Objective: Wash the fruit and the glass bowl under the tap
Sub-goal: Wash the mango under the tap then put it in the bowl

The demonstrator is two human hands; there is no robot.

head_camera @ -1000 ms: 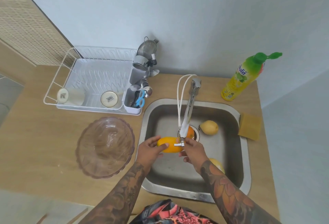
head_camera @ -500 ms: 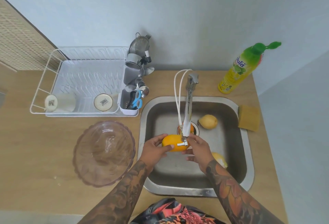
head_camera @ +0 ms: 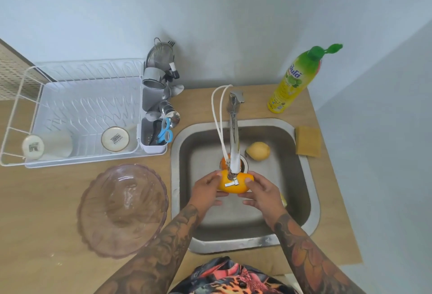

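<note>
- Orange fruit (head_camera: 233,185) — at sink centre, right under the tap spout (head_camera: 233,172), off the basin floor. Firm, rounded, and likely slick once wet; best cupped at both ends, not pinched.
- Left hand (head_camera: 205,191) grip: fingers curled round the fruit's 9 o'clock end. Right hand (head_camera: 263,192) grip: fingers wrapped on its 3 o'clock end.
- Other fruit: a pale yellow one (head_camera: 257,151) at 1 o'clock in the sink (head_camera: 313,200); another orange (head_camera: 224,162) peeps out behind the spout; a yellow sliver beyond the right hand, mostly hidden.
- Glass bowl (head_camera: 122,209) — on the tabletop (head_camera: 35,212) at 9 o'clock of the sink, upright. Stiff, breakable, probably heavy; take it by the scalloped rim with both hands.
- Writing: the green-capped yellow bottle (head_camera: 295,81) at 1 o'clock bears blue lettering, not legible. Two cups (head_camera: 115,139) in the rack (head_camera: 18,97) show base stamps, too small to read.
</note>
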